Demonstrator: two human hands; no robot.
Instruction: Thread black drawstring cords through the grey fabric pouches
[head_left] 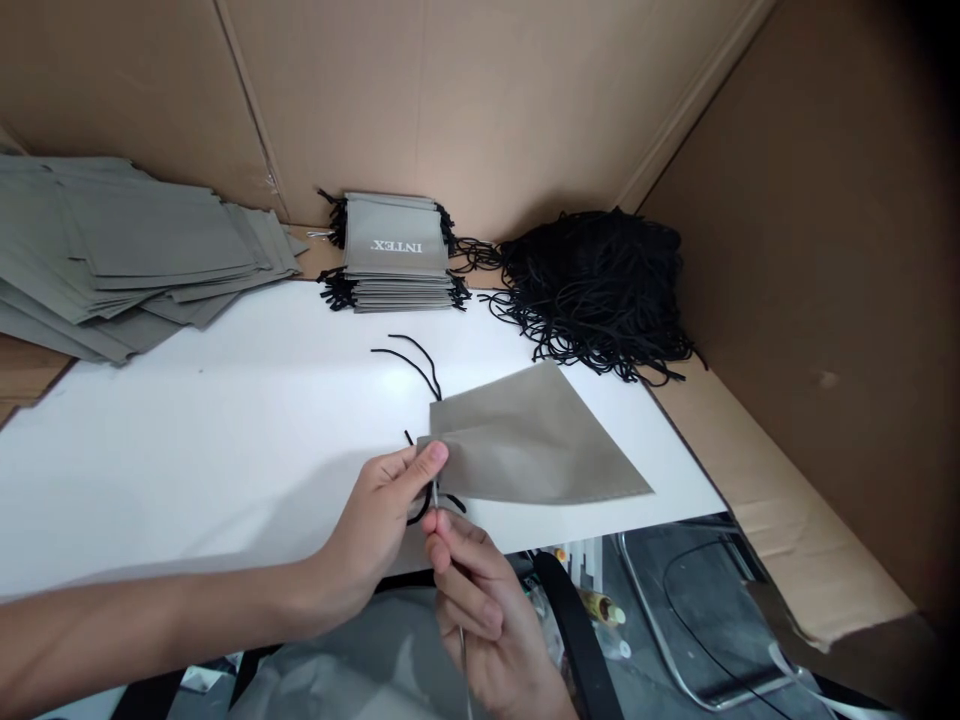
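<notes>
A grey-green fabric pouch [536, 440] lies over the front edge of the white table. My left hand [394, 500] pinches its left end between thumb and fingers. Below it, my right hand [484, 600] is closed on a thin metal rod [464, 660], whose upper end reaches the pouch's corner beside my left thumb. Two ends of black cord [420, 362] stick out from the pouch's upper left corner onto the table. More black cord [456, 503] shows around my left fingertips, partly hidden by them.
Grey fabric pieces [165, 240] are piled at the back left. A stack of pouches with black cords [397, 250] stands at the back middle, beside a heap of black cords [600, 290]. Cardboard walls [465, 100] enclose the white table [225, 420]. A chair frame and bottle [602, 607] show below.
</notes>
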